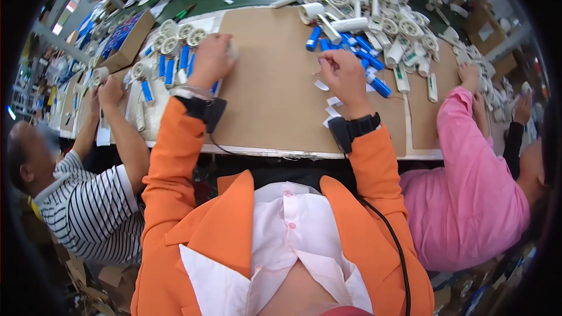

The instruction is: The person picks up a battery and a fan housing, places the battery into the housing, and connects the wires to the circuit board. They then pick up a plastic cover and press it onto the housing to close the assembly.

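Observation:
My left hand [213, 63] is closed at the left side of the cardboard sheet, slightly blurred. A white round plastic part [233, 50] shows at its fingertips, mostly hidden by the hand. Beside my left wrist, a blue cylinder [215, 87] peeks out. My right hand [346, 79] is held in a pinch over the right of the sheet; what its fingertips hold, if anything, is too small to make out. Just beyond it lie several blue cylindrical batteries [369, 58]. Small white paper pieces [332, 107] rest left of my right wrist.
Brown cardboard [269, 93] covers the table before me. White plastic housings [389, 23] are heaped at the far right; white round parts with blue cylinders [170, 47] stand left. A box of blue items [124, 38] is farther left. Co-workers in a striped shirt [93, 210] and pink top [462, 193] flank me.

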A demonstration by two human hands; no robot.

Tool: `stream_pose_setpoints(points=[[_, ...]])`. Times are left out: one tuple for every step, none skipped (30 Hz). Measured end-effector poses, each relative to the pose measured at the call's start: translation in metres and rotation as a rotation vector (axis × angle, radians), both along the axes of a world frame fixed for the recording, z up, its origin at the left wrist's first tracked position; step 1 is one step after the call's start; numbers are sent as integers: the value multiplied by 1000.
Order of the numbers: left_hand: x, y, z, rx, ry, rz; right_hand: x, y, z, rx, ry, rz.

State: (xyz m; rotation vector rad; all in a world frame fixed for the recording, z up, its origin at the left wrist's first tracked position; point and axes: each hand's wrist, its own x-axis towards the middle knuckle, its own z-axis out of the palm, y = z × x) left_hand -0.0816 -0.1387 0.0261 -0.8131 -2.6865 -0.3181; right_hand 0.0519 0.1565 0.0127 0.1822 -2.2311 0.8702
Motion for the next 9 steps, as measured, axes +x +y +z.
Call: stream_pose_setpoints(points=[[1,-4,7,27,109,-24,-3,2,0,-14,12,-50],[2,-4,11,57,218,-45,-7,5,0,-9,7,-67],[15,6,32,238,78,-167,-11,10,0,9,31,-110],[34,19,61,421,-70,-290,-12,16,-1,32,52,-156],[64,34,89,707,-358,-460,-11,18,-2,60,75,-200],[94,43,114,989,-658,-634,-9,19,-4,87,68,-225],[114,39,130,1031,-794,-940,-13,12,-4,63,103,-188],[131,36,145,1054,-914,-1260,-19,7,-5,46,141,-149],[114,80,126,1088,-976,-1355,-11,40,-26,24,99,-192]])
